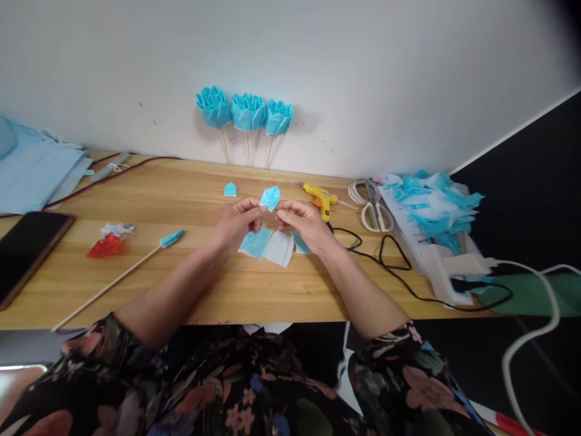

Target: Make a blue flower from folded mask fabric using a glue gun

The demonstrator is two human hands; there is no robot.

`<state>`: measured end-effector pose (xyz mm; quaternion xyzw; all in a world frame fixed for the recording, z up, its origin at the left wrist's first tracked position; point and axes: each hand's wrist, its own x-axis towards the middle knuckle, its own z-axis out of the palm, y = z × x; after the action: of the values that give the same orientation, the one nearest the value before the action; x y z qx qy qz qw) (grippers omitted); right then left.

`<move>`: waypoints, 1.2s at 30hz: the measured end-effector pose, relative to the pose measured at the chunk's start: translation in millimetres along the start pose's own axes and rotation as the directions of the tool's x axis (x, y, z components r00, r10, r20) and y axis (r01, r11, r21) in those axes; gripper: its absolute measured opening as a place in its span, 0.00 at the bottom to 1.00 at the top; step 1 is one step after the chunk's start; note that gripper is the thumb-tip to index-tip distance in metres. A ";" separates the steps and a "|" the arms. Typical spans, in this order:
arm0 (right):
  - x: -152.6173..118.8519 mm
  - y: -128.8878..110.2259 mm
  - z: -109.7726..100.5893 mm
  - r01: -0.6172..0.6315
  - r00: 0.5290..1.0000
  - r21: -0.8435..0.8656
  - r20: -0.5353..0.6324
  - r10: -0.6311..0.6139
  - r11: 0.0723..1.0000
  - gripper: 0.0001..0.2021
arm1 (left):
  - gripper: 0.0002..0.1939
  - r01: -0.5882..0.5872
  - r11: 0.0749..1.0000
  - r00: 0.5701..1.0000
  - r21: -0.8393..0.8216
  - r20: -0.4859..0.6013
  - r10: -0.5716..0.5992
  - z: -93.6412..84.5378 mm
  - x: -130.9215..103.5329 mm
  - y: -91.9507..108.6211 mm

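A small folded blue piece point(270, 198) is held up between my two hands. My left hand point(245, 217) pinches its lower left corner, and my right hand point(302, 221) pinches the lower right side. Beneath my hands lie a blue square point(256, 243), a white square point(279, 248) and another blue piece partly hidden by my right hand. Beyond my left hand, a small folded blue piece point(230, 189) lies flat on the table. To the left rests a wooden stick point(118, 278) with a blue wrapped tip point(172, 238).
Three blue flowers point(248, 112) on sticks lean against the wall. A yellow glue gun point(320, 197), scissors point(376, 212) and a blue-and-white pile point(438, 203) are at right, with a power strip point(447, 275) and cables. Left are a phone point(31, 248) and red plastic point(108, 244).
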<state>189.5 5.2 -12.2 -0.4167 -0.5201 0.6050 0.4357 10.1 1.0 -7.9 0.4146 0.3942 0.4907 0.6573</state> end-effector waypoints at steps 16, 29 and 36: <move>-2.4 -6.9 2.2 0.082 0.994 -0.156 -0.057 -0.092 0.984 0.13 | 0.12 -0.027 0.984 0.999 0.175 0.032 0.022 -4.7 -0.1 -3.9; -0.1 -5.1 -3.1 0.159 0.983 -0.229 -0.057 -0.176 0.960 0.12 | 0.14 -0.062 0.971 0.995 0.233 -0.060 0.078 -4.0 -0.6 2.9; -0.4 -7.4 -3.6 0.159 0.983 -0.210 -0.055 -0.174 0.965 0.12 | 0.22 -0.070 0.984 0.997 0.164 -0.018 0.074 -2.4 1.3 -1.8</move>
<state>193.7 6.3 -5.2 -0.4360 -0.5966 0.4938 0.4585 8.7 2.3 -10.5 0.4749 0.4257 0.4854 0.5981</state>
